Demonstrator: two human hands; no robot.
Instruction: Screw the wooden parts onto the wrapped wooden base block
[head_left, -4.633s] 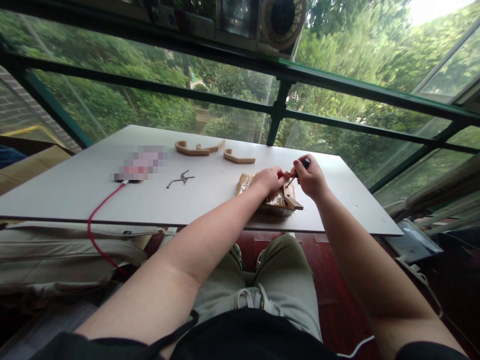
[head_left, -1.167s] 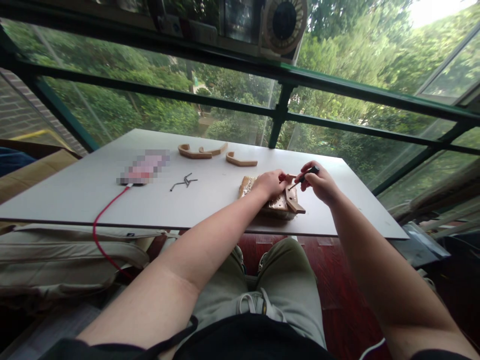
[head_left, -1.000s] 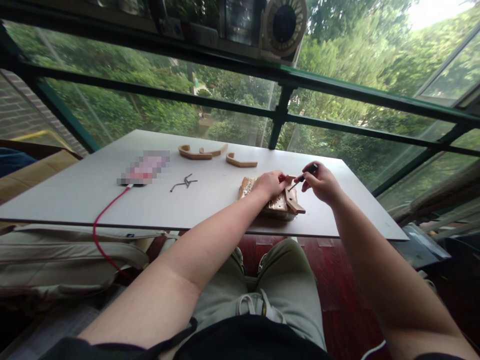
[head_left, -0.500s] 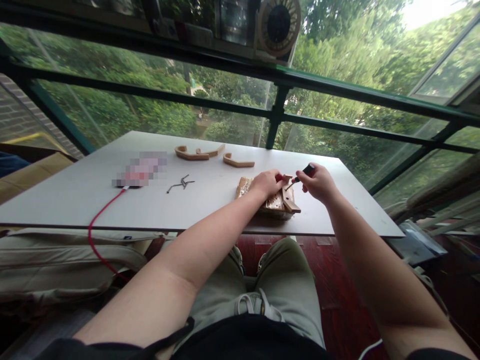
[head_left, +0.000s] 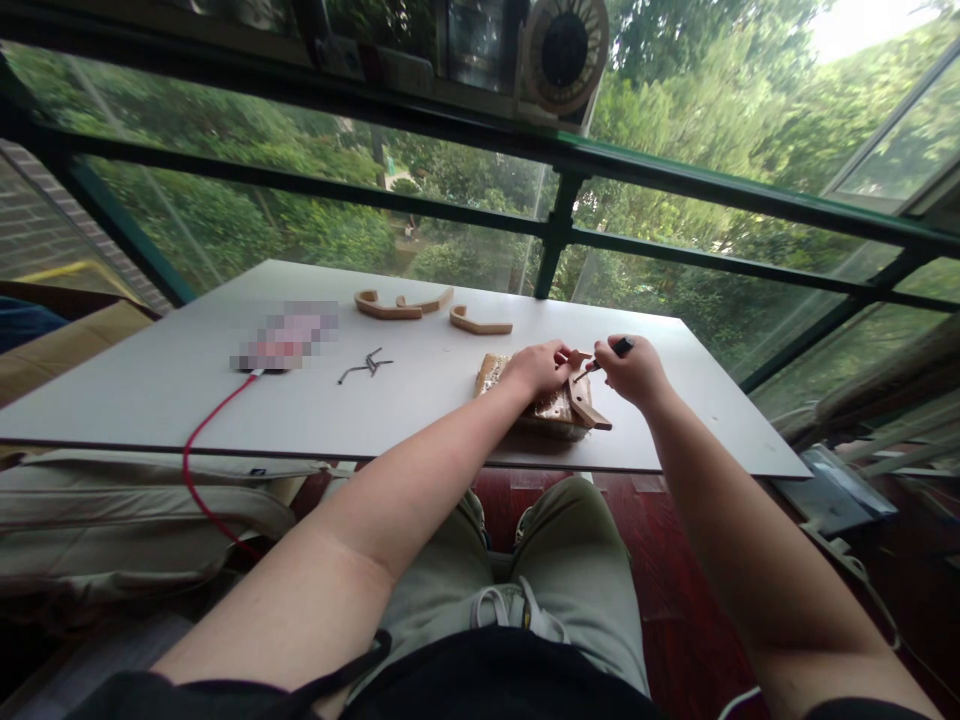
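My left hand (head_left: 538, 370) is closed on the upper end of a wooden hook (head_left: 585, 403), pressing it on top of a tape-wrapped block (head_left: 553, 415). Dark holes show in the hook's flat face. My right hand (head_left: 634, 368) grips the black handle of a screwdriver (head_left: 587, 373), whose thin shaft slants down to the left. The screwdriver's tip meets the hook's face near one hole; whether a screw sits there is too small to tell. Part of the hook's far end is hidden by my left fingers.
Several curved wooden pieces (head_left: 480, 324) lie at the back of the white table (head_left: 420, 400). Several bent metal rods (head_left: 367, 367) lie left of the block. A red cable (head_left: 191, 450) runs from a blurred object over the table's front edge. A green-framed window stands behind.
My right hand has turned around the screwdriver handle, and its fingers are wrapped closer. The hook has shifted slightly right on the block. My left hand keeps its hold.
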